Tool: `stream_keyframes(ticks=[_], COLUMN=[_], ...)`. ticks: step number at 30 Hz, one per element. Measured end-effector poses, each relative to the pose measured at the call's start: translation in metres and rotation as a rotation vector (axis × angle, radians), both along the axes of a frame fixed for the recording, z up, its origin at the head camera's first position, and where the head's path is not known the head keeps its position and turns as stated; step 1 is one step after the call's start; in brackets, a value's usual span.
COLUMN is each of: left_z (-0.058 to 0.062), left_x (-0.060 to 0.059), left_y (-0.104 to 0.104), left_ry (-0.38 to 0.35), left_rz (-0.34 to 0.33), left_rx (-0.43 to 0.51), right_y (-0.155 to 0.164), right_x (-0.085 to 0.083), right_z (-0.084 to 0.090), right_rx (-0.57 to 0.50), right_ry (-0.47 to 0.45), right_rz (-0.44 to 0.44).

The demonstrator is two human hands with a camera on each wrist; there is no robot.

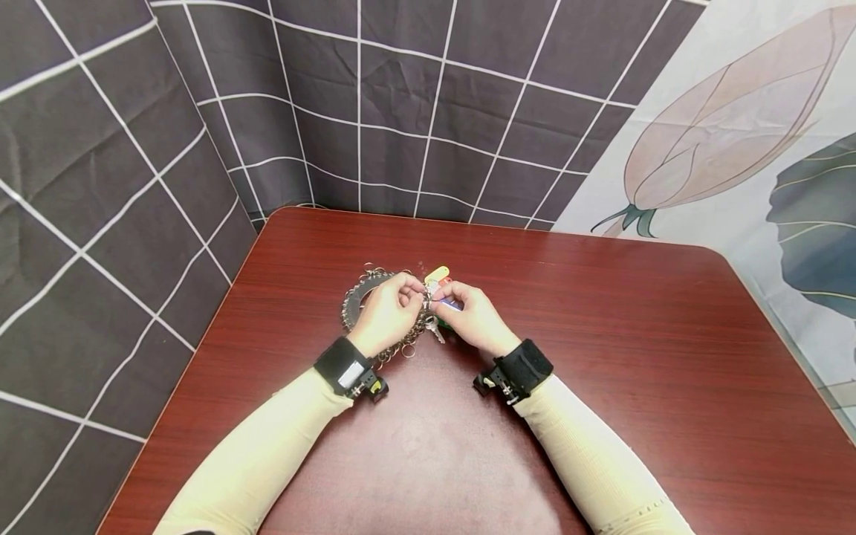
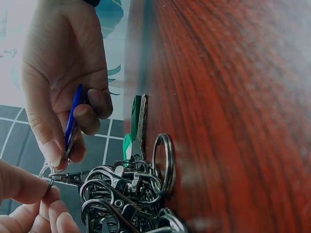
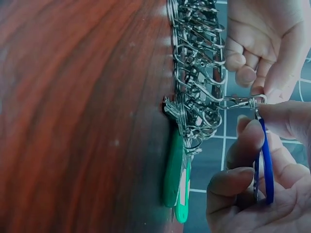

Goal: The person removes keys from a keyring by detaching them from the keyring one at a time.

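Note:
My left hand (image 1: 388,312) pinches a small metal ring (image 2: 50,181) on a swivel clasp between thumb and fingers. Close by on the right, my right hand (image 1: 476,319) holds a blue key tag (image 3: 267,167), its thumb and fingertips at the same ring and clasp. A key lies alongside the blue tag, partly hidden by the fingers. Under and beside the left hand lies a large round hoop (image 1: 353,299) edged with many metal clasps (image 3: 197,73) and split rings (image 2: 164,162). A loose-hanging key (image 1: 436,331) shows below the fingertips.
Green key tags (image 3: 174,170) with keys lie on the reddish-brown table (image 1: 602,334) by the clasps. A yellow tag (image 1: 438,275) and a red tag (image 1: 446,281) show just beyond the hands. A dark checked curtain (image 1: 394,96) hangs behind the table.

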State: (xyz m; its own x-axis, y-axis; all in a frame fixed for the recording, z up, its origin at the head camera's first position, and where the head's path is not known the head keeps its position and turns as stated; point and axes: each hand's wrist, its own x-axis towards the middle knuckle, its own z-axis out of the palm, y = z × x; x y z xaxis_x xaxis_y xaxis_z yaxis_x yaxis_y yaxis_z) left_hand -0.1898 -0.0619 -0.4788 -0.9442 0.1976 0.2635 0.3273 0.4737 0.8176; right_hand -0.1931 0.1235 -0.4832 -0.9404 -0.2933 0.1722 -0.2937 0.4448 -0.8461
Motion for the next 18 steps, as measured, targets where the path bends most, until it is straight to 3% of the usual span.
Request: stream_keyframes(ticks=[18], left_z=[0.0011], left_x=[0.0], left_y=[0.0005], left_ry=[0.013], left_rz=[-0.013], left_rx=[0.0], right_y=[-0.0009], right_x=[-0.0002], right_z=[0.0005], right_rx=[-0.005], right_ry=[0.036], right_rz=[-0.022])
